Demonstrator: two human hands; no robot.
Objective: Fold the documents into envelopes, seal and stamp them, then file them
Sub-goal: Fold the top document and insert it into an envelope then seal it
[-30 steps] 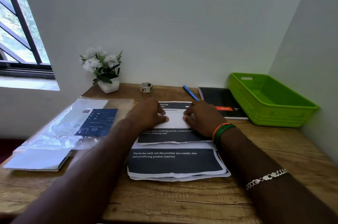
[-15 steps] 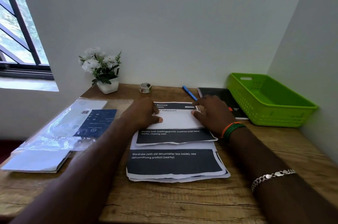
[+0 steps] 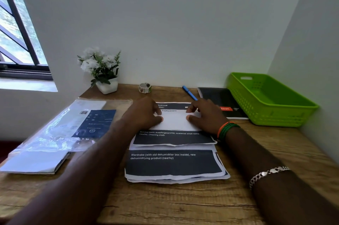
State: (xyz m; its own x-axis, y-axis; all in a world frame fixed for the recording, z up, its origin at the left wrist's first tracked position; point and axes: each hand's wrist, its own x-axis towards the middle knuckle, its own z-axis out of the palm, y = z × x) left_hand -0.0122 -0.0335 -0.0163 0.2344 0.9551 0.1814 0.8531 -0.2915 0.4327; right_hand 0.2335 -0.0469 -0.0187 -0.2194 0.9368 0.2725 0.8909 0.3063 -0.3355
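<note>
A stack of printed documents [image 3: 174,166] with dark blocks lies on the wooden desk [image 3: 183,202]. The top sheet [image 3: 175,121] is folded over, its blank white back facing up. My left hand [image 3: 144,114] presses the fold's left side with fingers curled and thumb flat. My right hand [image 3: 205,114] presses the right side the same way. A plastic pack of white envelopes [image 3: 60,133] with a blue label lies to the left.
A green plastic basket [image 3: 269,100] stands at the right against the wall. Beside it lies a black notebook [image 3: 222,101], with a blue pen [image 3: 189,93] next to it. A tape roll [image 3: 145,88] and a small flower pot [image 3: 102,72] stand at the back.
My right hand slid outward to the right along the fold, then came back toward the middle. My left hand stayed pressing on the sheet's left side.
</note>
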